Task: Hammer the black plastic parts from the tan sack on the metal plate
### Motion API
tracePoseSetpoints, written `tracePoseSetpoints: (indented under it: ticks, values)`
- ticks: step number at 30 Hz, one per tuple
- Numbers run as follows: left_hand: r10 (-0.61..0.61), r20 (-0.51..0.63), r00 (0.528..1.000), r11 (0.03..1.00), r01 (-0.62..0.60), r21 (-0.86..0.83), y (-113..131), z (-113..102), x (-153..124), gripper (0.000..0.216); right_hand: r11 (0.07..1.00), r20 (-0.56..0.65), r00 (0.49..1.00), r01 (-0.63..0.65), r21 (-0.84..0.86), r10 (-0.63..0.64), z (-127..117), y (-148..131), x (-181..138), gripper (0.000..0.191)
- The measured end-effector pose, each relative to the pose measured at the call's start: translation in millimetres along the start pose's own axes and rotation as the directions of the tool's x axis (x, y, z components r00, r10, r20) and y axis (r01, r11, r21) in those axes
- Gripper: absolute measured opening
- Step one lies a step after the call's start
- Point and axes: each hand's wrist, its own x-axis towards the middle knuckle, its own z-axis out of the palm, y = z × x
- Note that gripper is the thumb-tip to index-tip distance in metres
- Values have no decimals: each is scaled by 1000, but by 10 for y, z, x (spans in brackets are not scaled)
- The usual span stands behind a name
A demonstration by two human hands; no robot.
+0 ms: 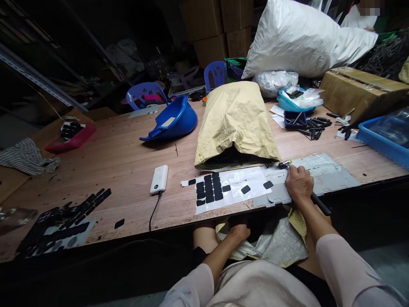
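Observation:
My right hand (298, 183) rests on the table's front edge, fingers closed around a thin black-handled tool (320, 204) whose tip lies near a small yellow-green piece (284, 163). It sits on a grey sheet (322, 179) beside a white backing sheet (230, 189) carrying several black rubber pads (209, 189). My left hand (238, 232) is below the table edge at my lap, fingers curled on a crinkled plastic bag (277, 245); what it holds is hidden.
A tan woven sack (234, 121) lies behind the sheets. A white power bank (159, 179) with cable, a blue helmet-like tub (174, 121), a red tray (70, 136), more black pads (64, 221) at left, blue bins (381, 140) and a cardboard box (358, 91) at right.

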Motion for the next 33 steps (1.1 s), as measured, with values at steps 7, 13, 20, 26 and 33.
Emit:
tracePoseSetpoints:
  ticks: [7,13,20,26,33]
  values:
    - [421,162,892,907,-409,-104,544,-333,-55,16,1000,-16,1000,1,2,-1,28,8,-10,35]
    - [30,-516,856,955,-177,-238,1071,-1201,851,17,1000,1,1000,-1,-9,1,27,4,-14,35]
    - [-226,-578,784,973,160,-164,1231,-1626,1438,16,1000,36,999,-7,-9,7,-7,-20,-12,35]
    - [-49,-583,811,997,9,-71,1074,-1496,1146,13,1000,21,1000,-9,-1,9,25,-15,-15,35]
    - [387,-338,858,918,-392,55,731,-997,598,13,1000,14,1000,-24,5,24,24,-25,-6,35]
